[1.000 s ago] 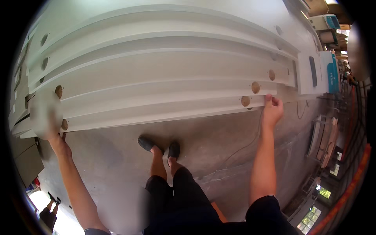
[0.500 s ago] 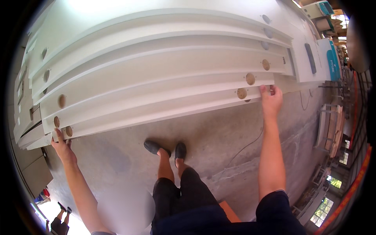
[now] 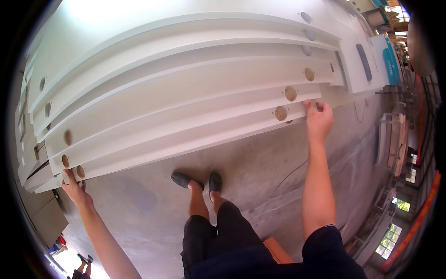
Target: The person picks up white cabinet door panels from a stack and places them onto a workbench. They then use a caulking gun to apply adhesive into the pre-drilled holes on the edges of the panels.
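Several long white panels lie stacked in steps, their edges staggered toward me. Round cup holes sit near both ends of several panels. My left hand [image 3: 77,189] grips the left end of the nearest panel [image 3: 195,140], thumb on top beside a hole [image 3: 81,171]. At the panel's other end, my right hand [image 3: 319,122] pinches the corner between thumb and curled fingers, just right of another hole [image 3: 281,113]. The fingers under the panel are partly hidden.
Below the stack spreads a grey concrete floor [image 3: 139,209] with a thin cable. My feet [image 3: 186,179] stand close to the stack. A teal-and-white machine [image 3: 390,60] is at the far right, above a rack of boards [image 3: 392,139]. Another person's legs [image 3: 83,267] show at lower left.
The view has turned slightly, so the stack's left end sits lower and its right end further left. Both hands keep their hold on the nearest panel.
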A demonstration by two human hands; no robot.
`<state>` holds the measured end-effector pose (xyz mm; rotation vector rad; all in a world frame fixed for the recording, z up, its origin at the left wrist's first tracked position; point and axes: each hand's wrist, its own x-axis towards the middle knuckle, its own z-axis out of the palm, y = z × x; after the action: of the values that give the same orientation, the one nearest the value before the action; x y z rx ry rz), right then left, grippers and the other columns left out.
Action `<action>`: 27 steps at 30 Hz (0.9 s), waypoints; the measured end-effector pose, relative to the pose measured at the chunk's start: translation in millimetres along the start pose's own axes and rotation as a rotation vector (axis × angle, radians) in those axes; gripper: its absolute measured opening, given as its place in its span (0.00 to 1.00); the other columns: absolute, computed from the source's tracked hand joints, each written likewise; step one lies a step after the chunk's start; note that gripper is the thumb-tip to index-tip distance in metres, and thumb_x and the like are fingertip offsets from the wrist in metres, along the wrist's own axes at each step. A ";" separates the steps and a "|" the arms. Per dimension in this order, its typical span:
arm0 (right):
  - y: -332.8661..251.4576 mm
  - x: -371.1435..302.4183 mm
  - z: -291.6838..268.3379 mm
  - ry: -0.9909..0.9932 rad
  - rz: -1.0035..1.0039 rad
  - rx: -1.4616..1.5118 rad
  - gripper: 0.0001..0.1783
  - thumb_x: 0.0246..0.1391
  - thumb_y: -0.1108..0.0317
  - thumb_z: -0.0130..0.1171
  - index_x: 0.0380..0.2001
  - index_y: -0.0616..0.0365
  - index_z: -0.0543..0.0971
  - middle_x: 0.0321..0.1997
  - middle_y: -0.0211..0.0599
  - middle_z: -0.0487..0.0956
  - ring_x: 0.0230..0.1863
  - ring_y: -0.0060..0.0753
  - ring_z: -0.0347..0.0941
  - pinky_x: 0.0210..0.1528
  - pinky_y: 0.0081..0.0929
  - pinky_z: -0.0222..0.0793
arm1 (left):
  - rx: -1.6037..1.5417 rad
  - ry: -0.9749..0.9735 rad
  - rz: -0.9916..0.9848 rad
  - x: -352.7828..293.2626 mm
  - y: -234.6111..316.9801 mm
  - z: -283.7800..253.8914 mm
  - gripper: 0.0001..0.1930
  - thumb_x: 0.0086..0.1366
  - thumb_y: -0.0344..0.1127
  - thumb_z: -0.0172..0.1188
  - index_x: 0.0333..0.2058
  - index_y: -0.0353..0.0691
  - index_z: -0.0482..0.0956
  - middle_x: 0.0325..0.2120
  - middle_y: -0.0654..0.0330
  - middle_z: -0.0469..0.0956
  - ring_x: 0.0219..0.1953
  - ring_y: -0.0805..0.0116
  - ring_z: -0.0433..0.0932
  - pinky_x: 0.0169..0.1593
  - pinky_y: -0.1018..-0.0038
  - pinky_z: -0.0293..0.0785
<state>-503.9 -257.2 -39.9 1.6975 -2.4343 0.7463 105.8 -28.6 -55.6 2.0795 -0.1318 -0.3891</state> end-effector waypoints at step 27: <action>94.3 22.8 10.8 -0.503 -0.094 0.574 0.44 0.51 0.49 0.61 0.62 0.64 0.56 0.60 0.41 0.65 0.59 0.33 0.61 0.63 0.29 0.51 | -0.379 -0.360 0.183 -17.8 -21.6 -26.5 0.31 0.61 0.37 0.60 0.59 0.38 0.55 0.51 0.61 0.67 0.38 0.73 0.69 0.41 0.75 0.65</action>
<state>-595.4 -256.4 -74.1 2.4463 -2.5706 1.2227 96.2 8.7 -57.7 1.5958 -0.4258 -0.6215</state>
